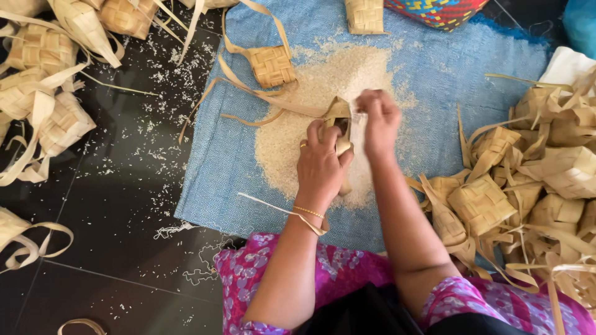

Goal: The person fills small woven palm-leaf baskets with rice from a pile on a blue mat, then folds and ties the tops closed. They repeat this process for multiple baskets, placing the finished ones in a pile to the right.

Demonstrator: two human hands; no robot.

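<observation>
Rice (323, 93) is being dropped from the pinched right hand (379, 121) into the open woven pouch (338, 127) gripped by the left hand (320, 167), with many pouches (528, 180) piled beside it, unfilled or filled cannot be told.

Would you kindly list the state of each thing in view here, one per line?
Left hand: gripping a woven leaf pouch.
Woven leaf pouch: held upright, mouth open.
Right hand: fingers pinched above the pouch mouth.
Rice pile: loose, spread on the cloth.
Blue cloth: laid flat on the floor.
Pouch on cloth: lying flat, strips trailing.
Pouches at right: heaped.
</observation>
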